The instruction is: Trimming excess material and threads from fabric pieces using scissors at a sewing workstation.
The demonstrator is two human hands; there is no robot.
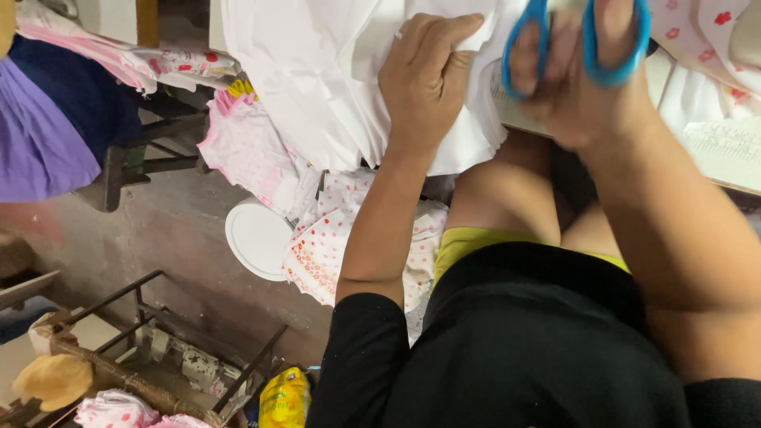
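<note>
Scissors [585, 43] with blue loop handles sit in your right hand [583, 87] at the top of the view, long axis pointing up and away from you, blades out of sight. Your right grip is closed through the loops. Your left hand [424, 75] pinches the white fabric [317, 79] just beside them, on the counter [713, 154] edge. Below lies pink dotted cloth [325, 246] over a round white lid [255, 238]. A yellow packet [284, 399] stands near the floor's metal frame [158, 325].

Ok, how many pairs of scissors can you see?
1: blue-handled scissors at the top right, in the right hand, beside the left hand on white fabric. Others may be hidden.
</note>
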